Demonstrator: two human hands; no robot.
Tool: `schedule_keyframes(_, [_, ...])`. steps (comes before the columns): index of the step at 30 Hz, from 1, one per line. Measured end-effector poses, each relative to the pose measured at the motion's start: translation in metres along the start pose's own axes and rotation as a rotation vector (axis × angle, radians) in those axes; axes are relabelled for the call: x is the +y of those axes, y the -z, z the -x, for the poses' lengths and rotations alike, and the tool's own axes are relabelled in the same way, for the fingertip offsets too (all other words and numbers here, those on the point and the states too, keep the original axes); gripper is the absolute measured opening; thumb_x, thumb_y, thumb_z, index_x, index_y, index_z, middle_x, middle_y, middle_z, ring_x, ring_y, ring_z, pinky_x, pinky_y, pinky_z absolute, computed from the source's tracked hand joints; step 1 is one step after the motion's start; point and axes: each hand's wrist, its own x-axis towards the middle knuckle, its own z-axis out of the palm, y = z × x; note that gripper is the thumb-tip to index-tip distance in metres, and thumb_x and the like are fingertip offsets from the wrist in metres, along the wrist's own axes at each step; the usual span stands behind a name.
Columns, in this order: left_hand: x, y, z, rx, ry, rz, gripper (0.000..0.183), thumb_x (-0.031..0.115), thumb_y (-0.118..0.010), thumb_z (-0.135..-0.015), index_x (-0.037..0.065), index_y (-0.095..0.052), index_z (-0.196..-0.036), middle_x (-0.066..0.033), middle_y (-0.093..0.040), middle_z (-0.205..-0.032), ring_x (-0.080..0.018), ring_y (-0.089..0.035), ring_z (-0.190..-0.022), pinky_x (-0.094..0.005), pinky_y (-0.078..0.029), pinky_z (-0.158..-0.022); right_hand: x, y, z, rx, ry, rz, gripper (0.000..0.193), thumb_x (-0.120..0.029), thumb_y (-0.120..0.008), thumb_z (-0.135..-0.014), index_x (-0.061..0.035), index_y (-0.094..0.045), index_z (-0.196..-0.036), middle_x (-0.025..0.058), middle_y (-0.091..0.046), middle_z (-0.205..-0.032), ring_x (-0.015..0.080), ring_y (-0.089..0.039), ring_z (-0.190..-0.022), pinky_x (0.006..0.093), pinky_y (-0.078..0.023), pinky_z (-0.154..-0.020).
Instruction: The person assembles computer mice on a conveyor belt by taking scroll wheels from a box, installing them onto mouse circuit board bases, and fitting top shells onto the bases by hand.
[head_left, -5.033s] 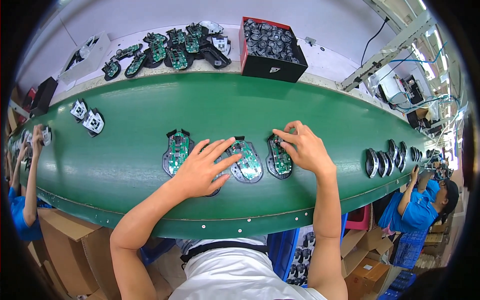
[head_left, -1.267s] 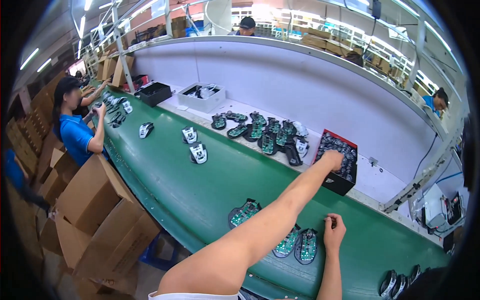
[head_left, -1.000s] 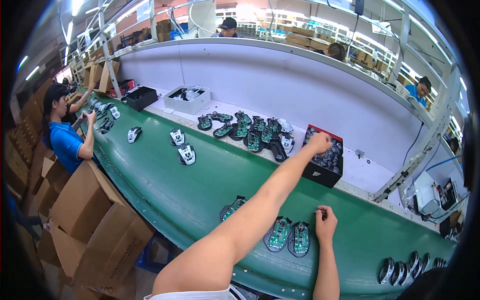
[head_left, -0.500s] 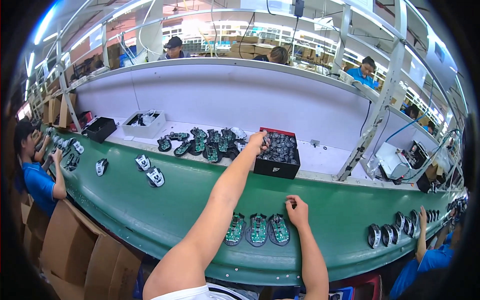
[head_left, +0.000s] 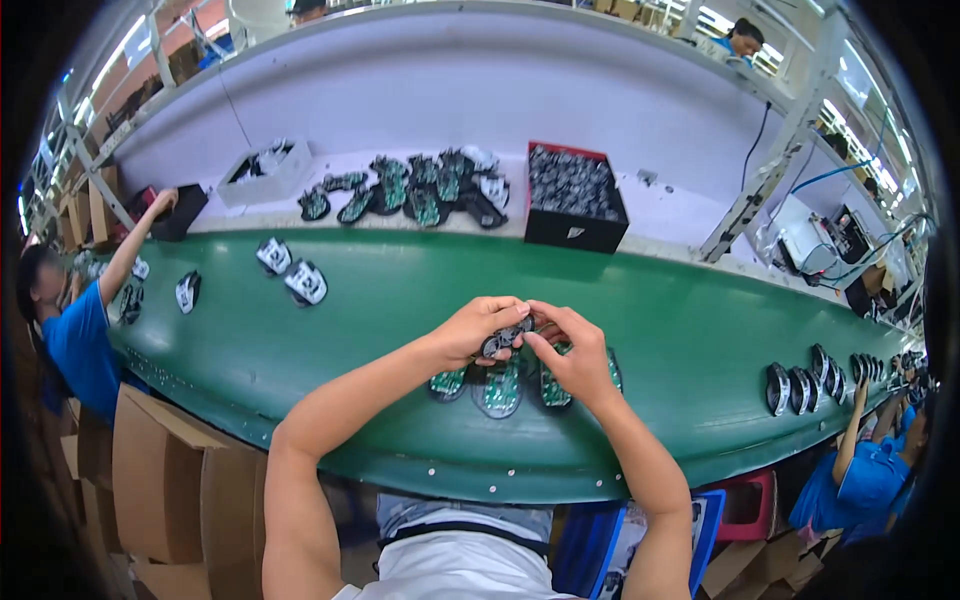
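Observation:
Both my hands meet over the green belt point(head_left: 400, 290). My left hand point(head_left: 474, 328) is closed around several small black round parts, wheel-like in look point(head_left: 503, 340). The fingers of my right hand point(head_left: 582, 352) pinch at the right end of these parts, touching them; what exactly lies between those fingertips is partly hidden. Beneath the hands, computer mouse bases with green circuit boards point(head_left: 498, 392) lie in a row on the belt, partly covered by my fingers. Beyond them, a black box with a red inner edge point(head_left: 575, 232) holds many similar black round parts.
On the shelf left of the box lie piled mouse bases with boards point(head_left: 425, 205) and a white bin point(head_left: 300, 165). Mouse pieces point(head_left: 305, 283) lie on the belt's left; black ones point(head_left: 800, 390) stand at right. Co-workers point(head_left: 75, 335) sit at both ends. Cardboard boxes point(head_left: 160, 470) stand at lower left.
My left hand has come back from the black box with small round parts in it. My right hand has moved up and left to meet it. The view has tilted down.

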Motion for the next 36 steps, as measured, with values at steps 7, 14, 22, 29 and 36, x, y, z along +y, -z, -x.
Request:
schedule_keyframes(7, [-0.026,0.007,0.053,-0.045,-0.032,0.233,0.038,0.034,-0.054,-0.103,0.003,-0.06,-0.123,-0.0041,-0.059,-0.078,-0.0079,-0.051,-0.052,-0.02,-0.032,-0.035,-0.038,-0.004,0.008,-0.113,0.08,0.129,0.037,-0.007,-0.08,-0.078,-0.0074,-0.071,-0.113,0.0104,-0.07,-0.109,0.0198,-0.069,-0.084,0.0292,-0.056,-0.072])
schedule_keyframes(14, [-0.034,0.055,0.078,0.12,-0.147,0.32,0.029,0.028,-0.05,-0.104,0.0,-0.059,-0.106,-0.0056,-0.057,-0.077,-0.0087,-0.049,-0.049,-0.0202,-0.033,-0.033,0.019,0.041,0.031,-0.023,-0.32,-0.122,0.033,0.001,-0.066,-0.091,0.0018,-0.065,-0.124,0.0111,-0.068,-0.109,0.017,-0.069,-0.091,0.0281,-0.056,-0.084])
schedule_keyframes(22, [-0.038,0.089,0.068,0.286,-0.275,0.359,0.026,0.029,-0.051,-0.104,0.003,-0.057,-0.103,-0.0041,-0.056,-0.078,-0.0073,-0.047,-0.049,-0.0197,-0.032,-0.034,0.025,0.042,0.029,-0.087,-0.059,0.375,0.024,-0.003,-0.063,-0.094,0.0013,-0.069,-0.117,0.0124,-0.068,-0.104,0.0182,-0.07,-0.087,0.028,-0.056,-0.076])
schedule_keyframes(29, [-0.047,0.109,0.061,0.354,-0.297,0.36,0.027,0.03,-0.053,-0.102,0.003,-0.058,-0.103,-0.0037,-0.057,-0.078,-0.0085,-0.05,-0.052,-0.0208,-0.032,-0.035,0.03,0.043,0.033,0.075,-0.46,-0.285,0.024,0.0,-0.062,-0.093,0.0072,-0.066,-0.116,0.0131,-0.069,-0.105,0.0213,-0.071,-0.093,0.0304,-0.058,-0.083])
schedule_keyframes(36, [-0.047,0.107,0.062,0.366,-0.29,0.351,0.027,0.029,-0.053,-0.103,0.003,-0.057,-0.102,-0.004,-0.057,-0.078,-0.0084,-0.05,-0.052,-0.021,-0.032,-0.035,0.027,0.051,0.032,0.059,-0.672,-0.797,0.027,-0.009,-0.062,-0.095,0.0056,-0.064,-0.118,0.0183,-0.067,-0.114,0.0249,-0.072,-0.093,0.0316,-0.06,-0.081])
